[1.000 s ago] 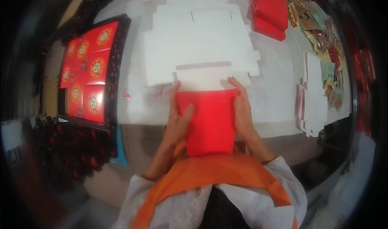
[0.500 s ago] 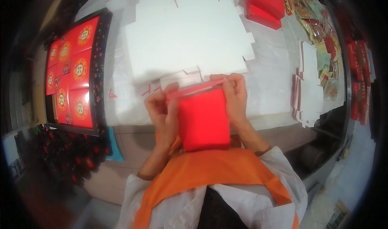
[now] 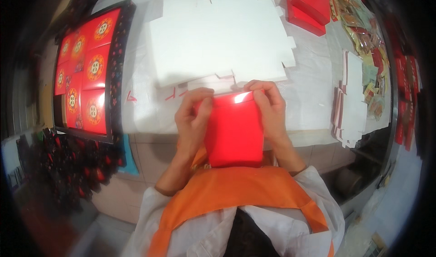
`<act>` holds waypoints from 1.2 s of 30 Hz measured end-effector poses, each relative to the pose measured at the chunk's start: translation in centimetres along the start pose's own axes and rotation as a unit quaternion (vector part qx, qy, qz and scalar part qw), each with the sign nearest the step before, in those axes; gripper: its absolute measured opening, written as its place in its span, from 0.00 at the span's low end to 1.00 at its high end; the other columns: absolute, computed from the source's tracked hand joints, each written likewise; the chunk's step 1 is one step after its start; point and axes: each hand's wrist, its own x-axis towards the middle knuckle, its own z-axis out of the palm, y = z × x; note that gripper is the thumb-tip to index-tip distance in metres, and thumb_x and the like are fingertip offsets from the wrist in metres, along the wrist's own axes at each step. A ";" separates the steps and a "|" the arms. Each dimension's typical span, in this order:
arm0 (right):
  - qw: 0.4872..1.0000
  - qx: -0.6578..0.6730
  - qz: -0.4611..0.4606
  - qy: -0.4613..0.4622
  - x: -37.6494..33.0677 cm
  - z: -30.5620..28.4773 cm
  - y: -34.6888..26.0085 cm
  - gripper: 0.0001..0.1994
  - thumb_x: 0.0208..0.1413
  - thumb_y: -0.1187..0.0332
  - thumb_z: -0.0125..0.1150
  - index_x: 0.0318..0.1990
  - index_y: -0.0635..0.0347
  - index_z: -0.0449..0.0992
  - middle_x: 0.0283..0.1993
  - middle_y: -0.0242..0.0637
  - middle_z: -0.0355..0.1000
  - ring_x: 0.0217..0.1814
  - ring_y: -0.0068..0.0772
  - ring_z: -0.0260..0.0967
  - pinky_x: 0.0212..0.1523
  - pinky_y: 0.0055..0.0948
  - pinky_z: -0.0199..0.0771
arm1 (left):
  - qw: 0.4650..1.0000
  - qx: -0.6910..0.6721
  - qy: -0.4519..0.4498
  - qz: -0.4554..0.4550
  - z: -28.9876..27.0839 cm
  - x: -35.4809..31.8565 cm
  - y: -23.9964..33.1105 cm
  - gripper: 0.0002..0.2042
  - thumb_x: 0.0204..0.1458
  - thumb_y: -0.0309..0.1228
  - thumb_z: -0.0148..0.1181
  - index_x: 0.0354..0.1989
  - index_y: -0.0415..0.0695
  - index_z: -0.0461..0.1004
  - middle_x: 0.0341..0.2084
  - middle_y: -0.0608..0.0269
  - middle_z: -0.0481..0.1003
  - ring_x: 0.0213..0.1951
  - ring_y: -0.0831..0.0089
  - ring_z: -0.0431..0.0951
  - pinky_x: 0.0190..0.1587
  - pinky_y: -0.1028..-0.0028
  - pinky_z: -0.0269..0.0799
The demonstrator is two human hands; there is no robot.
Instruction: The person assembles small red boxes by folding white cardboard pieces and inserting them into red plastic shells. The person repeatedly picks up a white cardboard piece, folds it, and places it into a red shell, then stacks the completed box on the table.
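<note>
A red cardboard box (image 3: 235, 132) is held between my two hands, close to my orange apron at the table's near edge. My left hand (image 3: 193, 111) pinches the box's far left corner. At its far right corner, my right hand (image 3: 271, 103) has thumb and fingers closed on the edge. The flap (image 3: 234, 98) along the far end lies bent over, with a bright reflection on it. Beyond my fingers, flat white cardboard blanks (image 3: 218, 37) lie stacked on the table; the undersides of the held box are hidden.
At left stands a dark-edged tray (image 3: 123, 66) of red boxes with round orange emblems. Two red boxes (image 3: 309, 9) sit at the far right. More folded white blanks (image 3: 350, 100) stand near a pile of small packets (image 3: 363, 34). Red scraps (image 3: 131, 96) lie on the white tabletop (image 3: 141, 116).
The flap at the box's far end was raised as a narrow strip and is now folded down toward me. Both hands stay at the corners, fingers shifted slightly. The whole view has shifted a little.
</note>
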 end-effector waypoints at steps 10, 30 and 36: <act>0.999 0.042 0.024 0.004 -0.7 0.0 0.3 0.08 0.59 0.70 0.44 0.33 0.64 0.69 0.41 0.35 0.69 0.37 0.17 0.64 0.39 0.18 0.66 | 0.999 -0.002 0.045 0.019 0.0 -0.7 -0.3 0.05 0.49 0.21 0.52 0.22 0.38 0.67 0.34 0.61 0.72 0.35 0.78 0.68 0.39 0.80 0.63; 0.961 -0.136 -0.148 -0.192 1.9 -0.9 -4.6 0.04 0.53 0.73 0.51 0.35 0.62 0.68 0.49 0.41 0.64 0.49 0.29 0.62 0.47 0.23 0.63 | 0.861 0.381 -0.337 0.014 1.4 4.6 9.5 0.17 0.37 0.28 0.67 0.30 0.37 0.64 0.30 0.55 0.73 0.30 0.67 0.73 0.34 0.73 0.70; 0.737 -0.542 -0.388 0.112 19.5 -7.6 -12.9 0.23 0.46 0.57 0.59 0.49 0.55 0.66 0.57 0.42 0.58 0.63 0.43 0.48 0.60 0.43 0.46 | 0.972 0.121 -0.200 -0.030 0.9 10.1 7.0 0.12 0.46 0.22 0.57 0.37 0.40 0.61 0.29 0.63 0.69 0.32 0.77 0.71 0.34 0.79 0.68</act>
